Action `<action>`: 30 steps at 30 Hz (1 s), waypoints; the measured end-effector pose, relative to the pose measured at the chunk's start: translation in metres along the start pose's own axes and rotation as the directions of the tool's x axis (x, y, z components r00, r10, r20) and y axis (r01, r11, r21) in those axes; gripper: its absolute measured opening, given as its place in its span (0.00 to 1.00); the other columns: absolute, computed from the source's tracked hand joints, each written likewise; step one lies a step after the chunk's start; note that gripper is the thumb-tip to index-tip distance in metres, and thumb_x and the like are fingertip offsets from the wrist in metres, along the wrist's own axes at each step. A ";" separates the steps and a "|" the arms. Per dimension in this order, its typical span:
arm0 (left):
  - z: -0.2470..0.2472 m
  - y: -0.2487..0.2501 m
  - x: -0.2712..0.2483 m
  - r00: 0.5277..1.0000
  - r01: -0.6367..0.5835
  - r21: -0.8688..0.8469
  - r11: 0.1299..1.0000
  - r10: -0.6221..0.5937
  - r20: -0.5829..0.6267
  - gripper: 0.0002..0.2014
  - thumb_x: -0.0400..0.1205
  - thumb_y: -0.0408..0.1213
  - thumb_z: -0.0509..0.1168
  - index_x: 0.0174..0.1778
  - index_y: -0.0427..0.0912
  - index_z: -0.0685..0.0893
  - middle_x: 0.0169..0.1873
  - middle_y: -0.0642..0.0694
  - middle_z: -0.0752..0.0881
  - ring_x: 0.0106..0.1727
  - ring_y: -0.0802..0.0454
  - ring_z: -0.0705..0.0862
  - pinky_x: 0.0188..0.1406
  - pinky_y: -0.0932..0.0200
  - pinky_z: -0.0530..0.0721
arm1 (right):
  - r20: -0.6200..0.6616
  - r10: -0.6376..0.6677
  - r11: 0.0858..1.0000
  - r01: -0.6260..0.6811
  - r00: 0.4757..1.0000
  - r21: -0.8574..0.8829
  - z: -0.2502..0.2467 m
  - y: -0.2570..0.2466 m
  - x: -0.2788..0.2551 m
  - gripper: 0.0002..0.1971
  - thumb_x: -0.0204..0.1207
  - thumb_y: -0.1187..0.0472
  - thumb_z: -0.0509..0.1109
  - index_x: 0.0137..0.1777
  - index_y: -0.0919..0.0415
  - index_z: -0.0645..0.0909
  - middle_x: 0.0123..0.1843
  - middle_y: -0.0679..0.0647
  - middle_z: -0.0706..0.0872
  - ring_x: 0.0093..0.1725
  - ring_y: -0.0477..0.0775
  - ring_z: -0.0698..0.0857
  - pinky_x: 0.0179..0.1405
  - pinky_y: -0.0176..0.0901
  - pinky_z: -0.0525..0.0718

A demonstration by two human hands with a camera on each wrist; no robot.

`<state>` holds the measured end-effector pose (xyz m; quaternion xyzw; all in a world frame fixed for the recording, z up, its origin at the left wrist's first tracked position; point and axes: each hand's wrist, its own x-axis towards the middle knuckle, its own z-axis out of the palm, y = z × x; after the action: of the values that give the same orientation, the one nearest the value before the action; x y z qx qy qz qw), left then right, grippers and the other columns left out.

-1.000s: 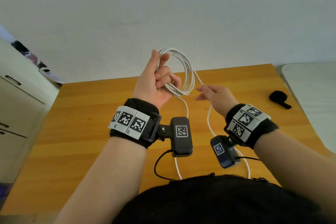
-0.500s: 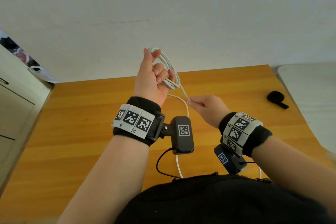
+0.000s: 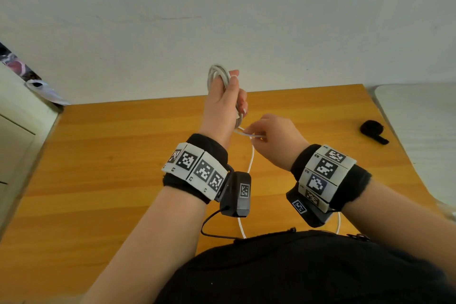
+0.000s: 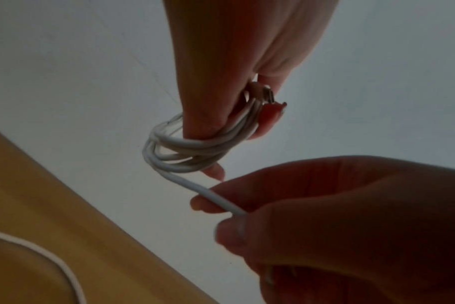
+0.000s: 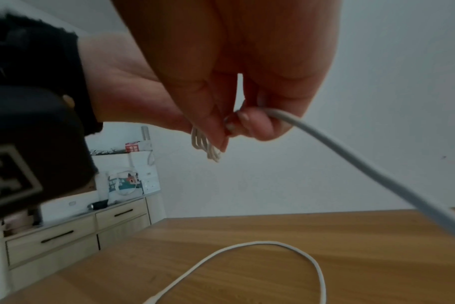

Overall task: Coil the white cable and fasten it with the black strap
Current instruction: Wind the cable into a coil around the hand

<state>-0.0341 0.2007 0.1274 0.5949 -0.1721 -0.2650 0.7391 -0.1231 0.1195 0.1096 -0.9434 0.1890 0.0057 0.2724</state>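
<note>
The left hand gripped the coiled white cable above the table, the right hand pinched its free run just nearer, while only the head view showed the black strap far right.

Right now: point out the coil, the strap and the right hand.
coil (image 4: 185,152): left wrist view, lower loops under the left hand.
strap (image 3: 371,128): head view, rolled part, on the table.
right hand (image 3: 276,138): head view, back of the hand.
</note>
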 end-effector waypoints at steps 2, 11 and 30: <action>0.000 -0.002 -0.001 0.998 -0.068 0.112 0.991 0.066 0.017 0.08 0.88 0.40 0.50 0.53 0.52 0.74 0.27 0.50 0.73 0.28 0.56 0.72 0.35 0.57 0.73 | 0.012 0.010 0.999 -0.011 1.000 0.032 -0.002 -0.001 0.000 0.15 0.75 0.67 0.64 0.58 0.55 0.85 0.44 0.49 0.79 0.44 0.49 0.78 0.46 0.38 0.75; -0.003 -0.014 0.003 0.987 -0.155 0.480 0.863 0.154 0.042 0.15 0.87 0.38 0.52 0.68 0.39 0.71 0.40 0.47 0.83 0.40 0.56 0.84 0.43 0.71 0.81 | -0.074 0.004 0.958 0.017 0.997 0.286 -0.019 0.002 0.000 0.11 0.66 0.71 0.74 0.39 0.56 0.78 0.39 0.46 0.85 0.44 0.49 0.87 0.49 0.47 0.88; -0.008 -0.023 -0.002 0.991 -0.073 0.735 0.674 -0.034 0.129 0.11 0.87 0.49 0.50 0.50 0.45 0.68 0.43 0.46 0.86 0.20 0.57 0.83 0.24 0.62 0.81 | -0.201 0.002 0.992 0.023 0.980 0.122 -0.026 0.008 0.002 0.11 0.66 0.64 0.77 0.35 0.54 0.76 0.44 0.52 0.83 0.44 0.52 0.84 0.46 0.44 0.84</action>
<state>-0.0353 0.2045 0.1030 0.8217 -0.3191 -0.2040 0.4258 -0.1269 0.0994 0.1272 -0.9214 0.2105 -0.1028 0.3099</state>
